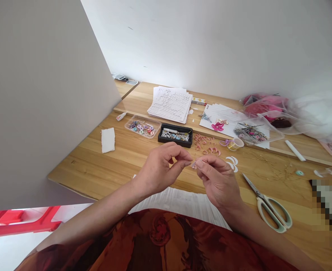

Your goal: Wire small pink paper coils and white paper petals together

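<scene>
Pale curled strip (195, 164) pinched in the right hand's (217, 180) fingertips, raised above the wooden table (78, 171), seemingly for fine control. Left hand (163, 169) pressed closed just beside it; any hold there is indiscernible.

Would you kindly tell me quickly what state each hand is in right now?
Left hand: closed, pinching a small pale piece.
Right hand: closed, pinching the same piece.

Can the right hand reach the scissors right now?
Likely yes: the right hand sits close to the pale-green-handled scissors, only bare tabletop between them. Its fingers are pinching a small pale piece with the left hand, so they'd need freeing first.
</scene>
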The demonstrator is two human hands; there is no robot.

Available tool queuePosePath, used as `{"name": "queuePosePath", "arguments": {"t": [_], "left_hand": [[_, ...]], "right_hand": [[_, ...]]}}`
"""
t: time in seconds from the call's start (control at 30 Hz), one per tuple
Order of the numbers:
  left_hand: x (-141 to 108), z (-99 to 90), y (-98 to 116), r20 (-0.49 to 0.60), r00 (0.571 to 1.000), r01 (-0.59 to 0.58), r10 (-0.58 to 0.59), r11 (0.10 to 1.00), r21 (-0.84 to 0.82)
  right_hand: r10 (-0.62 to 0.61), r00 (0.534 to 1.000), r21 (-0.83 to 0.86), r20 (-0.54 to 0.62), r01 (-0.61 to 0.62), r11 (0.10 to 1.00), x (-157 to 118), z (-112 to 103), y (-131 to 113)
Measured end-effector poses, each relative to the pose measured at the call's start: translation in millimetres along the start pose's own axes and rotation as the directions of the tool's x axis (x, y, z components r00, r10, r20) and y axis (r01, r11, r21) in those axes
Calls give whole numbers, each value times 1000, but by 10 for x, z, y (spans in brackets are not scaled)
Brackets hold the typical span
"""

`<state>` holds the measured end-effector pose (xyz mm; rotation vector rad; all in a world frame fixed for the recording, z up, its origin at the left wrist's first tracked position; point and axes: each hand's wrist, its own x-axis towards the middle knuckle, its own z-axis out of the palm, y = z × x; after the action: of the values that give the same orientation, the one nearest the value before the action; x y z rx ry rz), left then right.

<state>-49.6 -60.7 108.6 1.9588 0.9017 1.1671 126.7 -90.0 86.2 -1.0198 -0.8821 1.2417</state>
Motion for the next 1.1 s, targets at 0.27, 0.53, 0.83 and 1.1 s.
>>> {"name": "queuePosePath", "arguments": {"t": [0.27,0.53,0.83,1.1], "left_hand": [[-12,56,-3,-30,993,-114,117,990,83],[-31,72,-24,-53,992,-105,113,984,142],[-30,82,-15,-26,1000,-2,1,1000,-13],[-50,117,-23,-63,998,24,-27,999,-41]], "right_hand": [[97,995,77,-17,-96,992,4,9,-14],[115,993,71,-21,-114,991,7,9,-20],[92,996,48,2,-92,995,3,0,-43],[125,992,78,1,-125,989,6,26,-50]]}}
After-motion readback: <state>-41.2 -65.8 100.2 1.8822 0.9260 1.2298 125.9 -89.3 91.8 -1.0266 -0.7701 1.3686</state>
